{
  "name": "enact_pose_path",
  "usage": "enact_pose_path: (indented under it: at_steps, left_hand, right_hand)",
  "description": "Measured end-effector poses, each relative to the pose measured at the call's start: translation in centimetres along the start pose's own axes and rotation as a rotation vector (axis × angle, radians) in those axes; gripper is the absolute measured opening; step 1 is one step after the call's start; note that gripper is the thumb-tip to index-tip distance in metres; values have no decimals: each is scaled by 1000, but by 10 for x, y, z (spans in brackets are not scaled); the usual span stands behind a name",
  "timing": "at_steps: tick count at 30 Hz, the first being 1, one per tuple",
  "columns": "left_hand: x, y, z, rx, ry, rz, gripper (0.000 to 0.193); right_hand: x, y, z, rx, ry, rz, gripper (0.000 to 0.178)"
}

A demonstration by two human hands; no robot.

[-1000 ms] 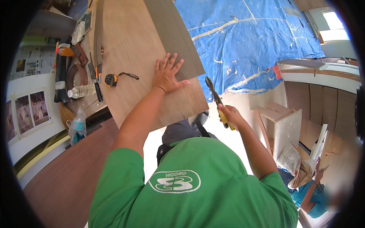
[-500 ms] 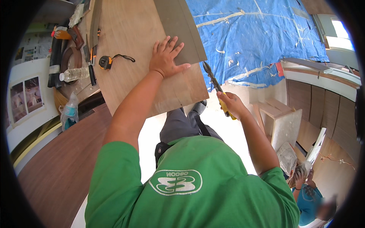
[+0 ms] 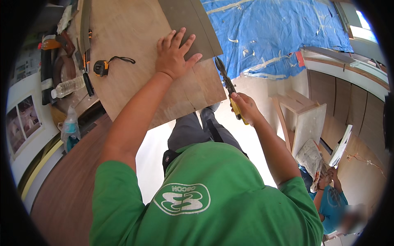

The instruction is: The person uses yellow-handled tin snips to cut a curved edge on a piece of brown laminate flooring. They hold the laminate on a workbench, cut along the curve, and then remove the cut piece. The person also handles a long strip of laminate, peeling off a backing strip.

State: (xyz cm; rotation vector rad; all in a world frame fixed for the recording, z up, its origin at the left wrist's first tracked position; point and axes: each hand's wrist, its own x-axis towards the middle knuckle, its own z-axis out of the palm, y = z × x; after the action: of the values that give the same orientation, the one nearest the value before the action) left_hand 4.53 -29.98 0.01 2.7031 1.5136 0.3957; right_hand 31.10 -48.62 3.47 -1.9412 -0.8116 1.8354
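My left hand point(image 3: 174, 55) lies with spread fingers across the edge of a thin grey sheet point(image 3: 186, 18), partly on the plywood board point(image 3: 127, 30) beneath it. A fine dark line runs along the sheet near its right edge. In my right hand point(image 3: 246, 108) are tin snips point(image 3: 226, 78) with yellow handles and dark jaws, gripped just off the board's right edge. The jaw tips point away from me and meet the near right corner of the sheet. Whether the blades are around the sheet or only beside it, I cannot tell.
An orange-and-black tape measure point(image 3: 101, 68) rests on the board's left part. Beyond it lie a clear plastic bottle point(image 3: 70, 87) and several hand tools. Blue tarpaulin point(image 3: 258, 37) spreads at the far right. A wooden box frame point(image 3: 308, 125) stands to the right, and another person point(image 3: 334, 205) sits lower right.
The snips' jaws have come from just beside the sheet's near corner to its edge. My left hand stays on the sheet while the whole view has shifted slightly.
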Motion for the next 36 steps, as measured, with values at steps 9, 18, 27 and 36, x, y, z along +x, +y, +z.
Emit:
enact_pose_path:
  at_steps: [9, 18, 27, 36]
  left_hand:
    - [2, -2, -3, -81, 8, -22, 65]
    - [3, -3, -5, -86, -16, -21, 74]
    - [-11, 3, -20, -336, 94, 23, 85]
    - [-3, 7, -40, -1522, -151, -1081, 59]
  right_hand:
    - [3, 6, 3, -20, -1, -15, 60]
    - [3, -6, 9, 11, 8, 14, 59]
    - [-19, -22, 14, 3, 59, 33, 56]
    - [-38, -30, 28, 26, 62, -12, 58]
